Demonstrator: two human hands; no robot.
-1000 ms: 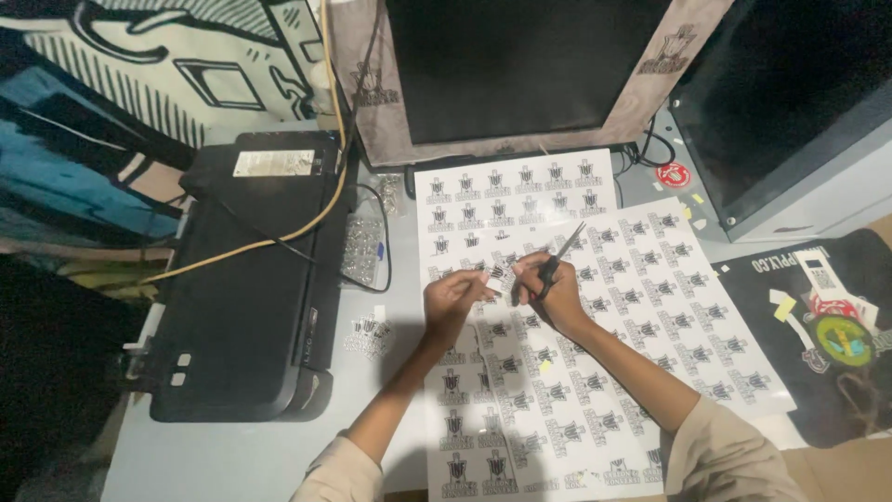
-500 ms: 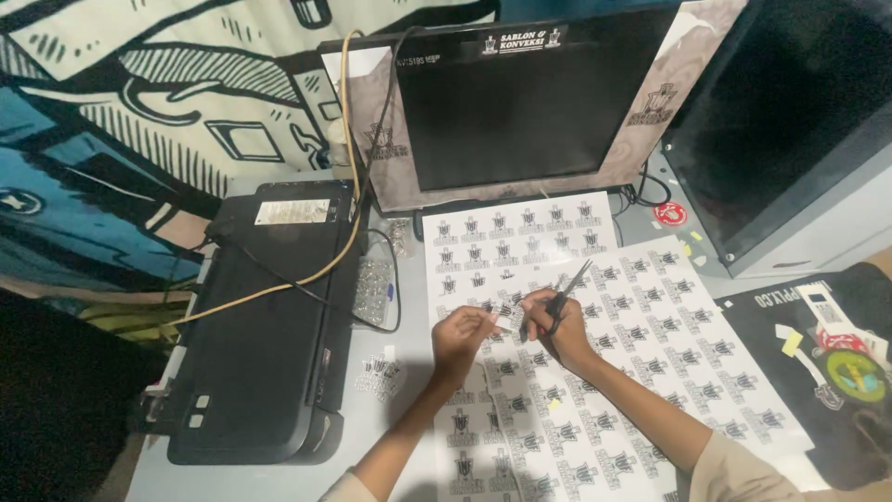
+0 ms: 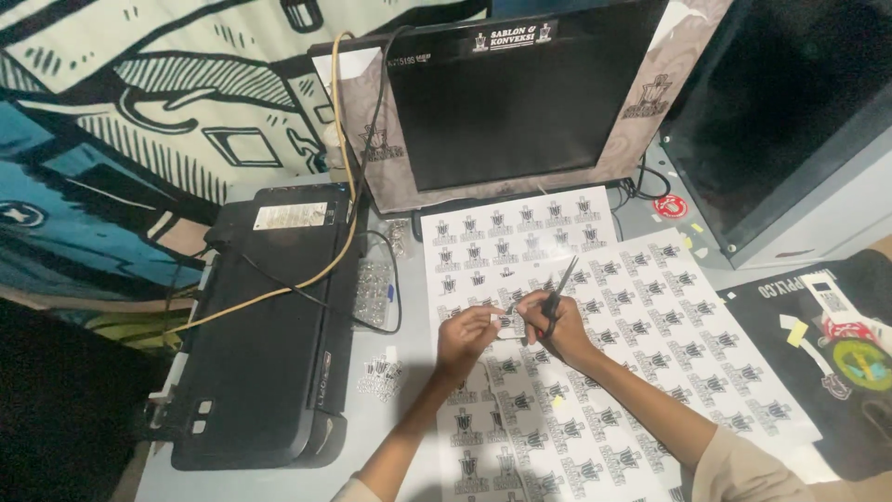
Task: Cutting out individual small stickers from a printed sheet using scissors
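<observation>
Right hand (image 3: 550, 321) still grips the pen (image 3: 559, 290); left hand (image 3: 467, 333) keeps pinching a sticker (image 3: 508, 322), unchanged

Bare forearms, beige short sleeve on right arm (image 3: 743, 465).

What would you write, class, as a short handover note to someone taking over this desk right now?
Left hand: fingertips pinch a small cut-out sticker on the sheets.
Right hand: grip on a thin dark tool, tip down at that same sticker.
Sticker sheets overlap on the desk before the monitor. One loose sticker lies beside the black printer.
Done: a few gaps show in the sheets.
Left: most stickers remain in their rows.
</observation>
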